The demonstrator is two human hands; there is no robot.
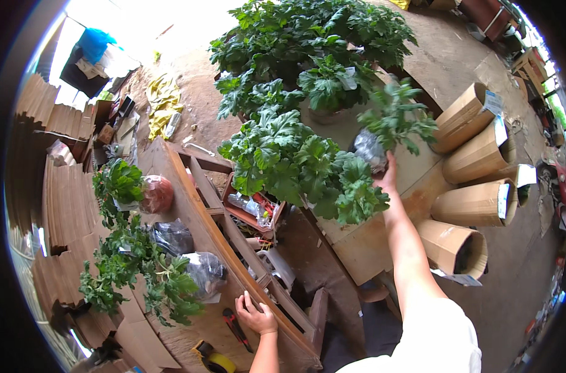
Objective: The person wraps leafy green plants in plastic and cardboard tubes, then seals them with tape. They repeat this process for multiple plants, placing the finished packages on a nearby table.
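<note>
My right hand [387,174] reaches forward and grips the plastic-wrapped pot of a leafy green potted plant [368,148]; its leaves, a little blurred, lean to the right. My left hand [257,315] lies at the edge of the wooden desk [233,264], fingers apart, with nothing in it. Beside it on the desk is a red and black hand tool [234,326]. Several wrapped potted plants lie on their sides there, the nearest one's pot [205,273] in clear plastic. A large group of green plants [295,68] fills the far side.
Open cardboard sleeves [472,202] lie in a row at the right. A tape roll [216,360] sits on the desk's near edge. Below, open drawer compartments hold a reddish bin [248,211] of odds and ends. Flattened cardboard [71,193] is stacked at the left.
</note>
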